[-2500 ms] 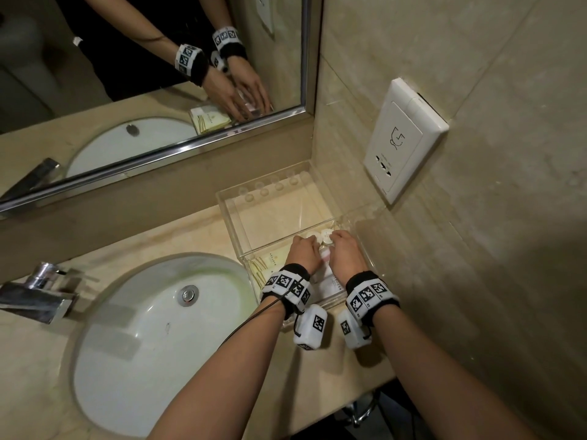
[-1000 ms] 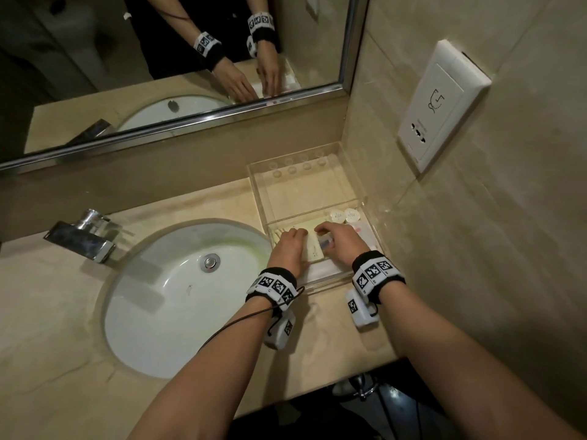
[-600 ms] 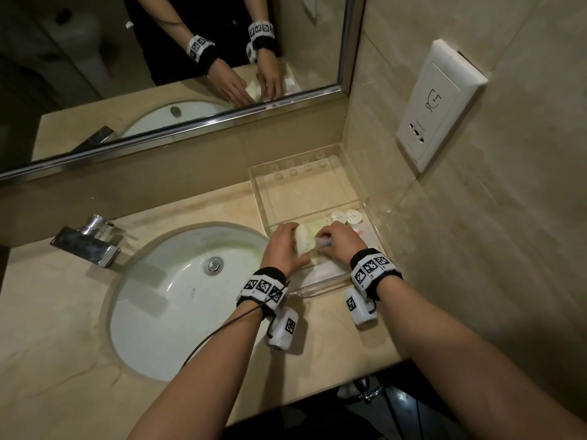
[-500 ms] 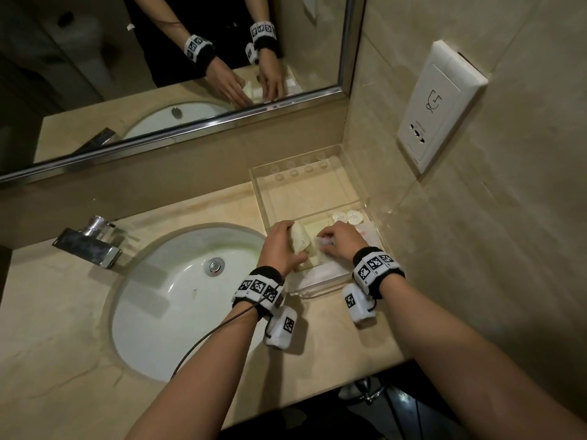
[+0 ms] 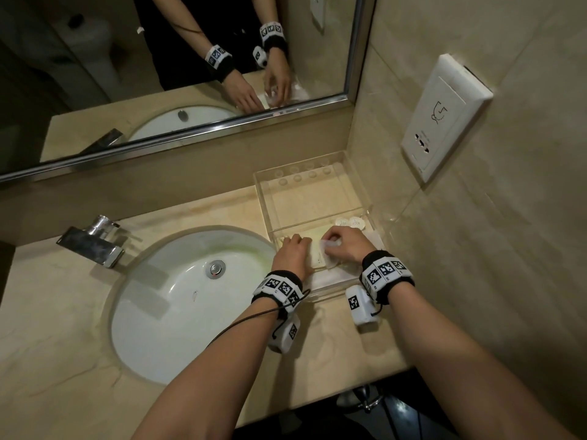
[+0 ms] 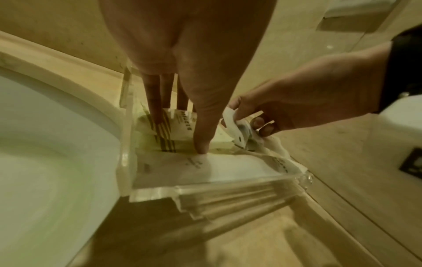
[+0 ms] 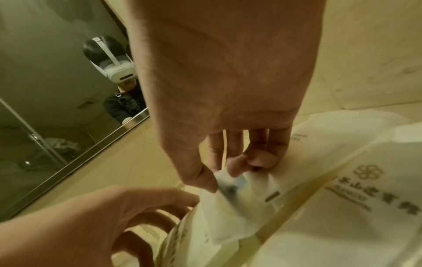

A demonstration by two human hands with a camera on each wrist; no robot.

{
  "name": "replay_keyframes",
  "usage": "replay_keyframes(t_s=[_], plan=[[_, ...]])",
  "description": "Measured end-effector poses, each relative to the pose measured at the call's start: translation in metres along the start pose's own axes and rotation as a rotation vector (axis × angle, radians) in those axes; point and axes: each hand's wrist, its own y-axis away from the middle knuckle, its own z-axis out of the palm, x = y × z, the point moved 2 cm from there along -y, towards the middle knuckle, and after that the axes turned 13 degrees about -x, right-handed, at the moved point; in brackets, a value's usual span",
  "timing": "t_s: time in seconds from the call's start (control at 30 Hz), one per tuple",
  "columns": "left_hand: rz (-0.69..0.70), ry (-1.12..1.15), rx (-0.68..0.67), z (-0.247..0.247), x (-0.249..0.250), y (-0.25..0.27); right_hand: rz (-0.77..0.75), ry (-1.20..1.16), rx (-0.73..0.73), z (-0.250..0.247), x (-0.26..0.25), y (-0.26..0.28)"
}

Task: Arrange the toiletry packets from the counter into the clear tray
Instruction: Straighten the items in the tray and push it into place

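The clear tray stands on the counter in the corner, right of the basin. Its near compartment holds cream packets with brown stripes on top of flat white sachets. My left hand lies on the cream packets with straight fingers, thumb tip pressing down. My right hand pinches a small white packet between thumb and fingers, just right of the cream stack and above the sachets. Two small round white pieces sit by the divider. The far compartment holds nothing.
A white basin and chrome tap lie to the left. The tiled wall with a white socket plate stands close on the tray's right. A mirror runs behind. The counter's front edge is near my wrists.
Half a second ago my left hand held a cream packet tilted up; now the packet lies flat in the tray under that hand. My right hand keeps its pinch on the small packet.
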Motion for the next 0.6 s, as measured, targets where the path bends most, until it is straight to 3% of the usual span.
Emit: replay_keyframes(t_s=[0.13, 0.23, 0.33, 0.43, 0.6], plan=[[0.015, 0.029, 0.018, 0.002, -0.003, -0.001, -0.073, 0.009, 0.031, 0.003, 0.002, 0.004], [0.053, 0.037, 0.083, 0.003, -0.005, 0.000, -0.124, -0.039, 0.226, -0.001, 0.007, 0.013], [0.106, 0.035, 0.147, 0.002, 0.003, -0.001, -0.076, -0.002, 0.400, -0.004, 0.019, 0.019], [0.132, 0.041, 0.123, 0.005, 0.013, -0.003, 0.006, 0.066, 0.347, 0.004, 0.032, 0.019], [0.094, 0.105, 0.142, 0.010, 0.013, -0.006, -0.030, 0.027, 0.340, 0.015, 0.042, 0.019]])
